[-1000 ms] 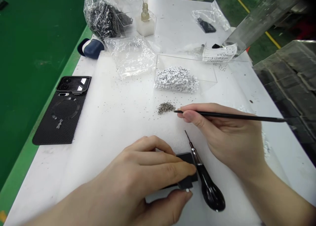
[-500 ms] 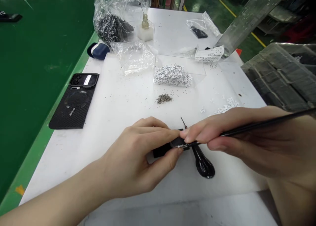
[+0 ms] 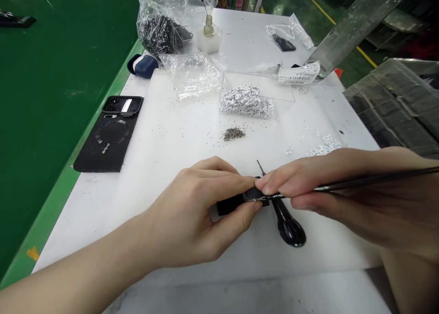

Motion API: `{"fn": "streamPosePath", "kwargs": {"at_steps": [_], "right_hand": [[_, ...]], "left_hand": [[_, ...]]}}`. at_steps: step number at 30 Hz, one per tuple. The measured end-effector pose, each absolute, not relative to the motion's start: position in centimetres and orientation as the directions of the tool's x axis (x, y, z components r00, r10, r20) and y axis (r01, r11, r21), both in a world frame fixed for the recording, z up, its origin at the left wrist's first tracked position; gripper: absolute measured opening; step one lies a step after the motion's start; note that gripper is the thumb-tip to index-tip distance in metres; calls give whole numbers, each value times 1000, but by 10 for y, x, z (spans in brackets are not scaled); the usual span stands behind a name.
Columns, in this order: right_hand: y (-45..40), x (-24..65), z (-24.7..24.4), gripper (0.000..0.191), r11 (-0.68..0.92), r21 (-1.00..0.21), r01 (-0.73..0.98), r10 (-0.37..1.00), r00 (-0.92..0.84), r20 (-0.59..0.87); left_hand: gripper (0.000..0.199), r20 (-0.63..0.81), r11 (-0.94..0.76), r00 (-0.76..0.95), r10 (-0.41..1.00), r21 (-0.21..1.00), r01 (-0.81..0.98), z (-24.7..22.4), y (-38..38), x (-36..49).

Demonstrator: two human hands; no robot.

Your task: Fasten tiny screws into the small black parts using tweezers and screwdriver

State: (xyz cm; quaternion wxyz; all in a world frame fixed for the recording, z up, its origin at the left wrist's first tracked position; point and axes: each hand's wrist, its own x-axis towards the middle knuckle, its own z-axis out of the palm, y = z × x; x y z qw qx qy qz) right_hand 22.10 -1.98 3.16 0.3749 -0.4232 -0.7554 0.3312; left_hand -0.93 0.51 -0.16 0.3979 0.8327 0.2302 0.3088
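My left hand (image 3: pixel 202 213) is closed, with thumb and forefinger pinching a small black part (image 3: pixel 253 194) on a black block (image 3: pixel 229 206). Black tweezers (image 3: pixel 329 186) are gripped in my right hand (image 3: pixel 329 190), their tips down at the edge of the part. My right fingertips also press near the part's far end. Under those fingers lies a small screwdriver (image 3: pixel 290 227) with a black bulb handle, its thin shaft pointing away from me. The fingers partly hide the part and the tweezer tips.
Ahead are a pile of tiny metal screws (image 3: pixel 234 133) and a clear tray (image 3: pixel 247 102) of small white pieces. Loose white pieces (image 3: pixel 325 145) lie right. A black phone (image 3: pixel 109 138) is at left. Plastic bags (image 3: pixel 192 76) and a small bottle (image 3: pixel 208 26) stand behind; grey bins (image 3: pixel 394 108) flank the table.
The whole view has shifted slightly. Both hands keep about the same place on the part. A small white bit seen at the tweezer tips before is now hardly visible.
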Motion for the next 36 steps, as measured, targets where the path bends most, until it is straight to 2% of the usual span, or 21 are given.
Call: {"fn": "streamPosePath", "kwargs": {"at_steps": [10, 17, 36], "right_hand": [[-21, 224, 30, 2, 409, -811, 417, 896, -352, 271], [-21, 222, 32, 10, 316, -876, 365, 925, -322, 199], [-18, 224, 29, 9, 368, -856, 363, 906, -346, 243]], "left_hand": [[14, 325, -575, 713, 622, 807, 134, 0, 5, -10], [10, 354, -591, 707, 612, 799, 112, -1, 6, -8], [13, 330, -582, 718, 613, 803, 128, 0, 6, -10]]}}
